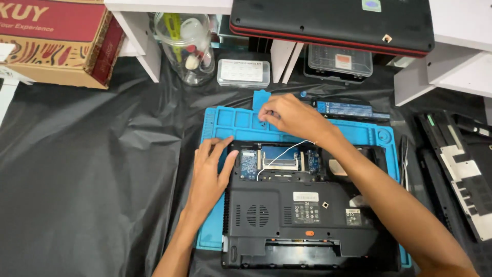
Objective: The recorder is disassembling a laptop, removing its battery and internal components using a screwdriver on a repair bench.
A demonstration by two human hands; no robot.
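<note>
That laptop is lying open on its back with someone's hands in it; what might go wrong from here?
A thin white wire loops loose over the exposed boards in the laptop; the right hand, reaching across it to the blue mat, might snag it. The left hand rests at the open bay's edge and may brush the bare circuit board.

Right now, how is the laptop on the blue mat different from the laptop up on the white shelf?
The laptop on the blue mat lies upside down with a cover off, so circuit boards and a white wire show; the laptop on the white shelf is closed, nothing inside showing. The mat one is touched by the left hand; the shelf one is untouched and has a red edge stripe. Both are black.
</note>
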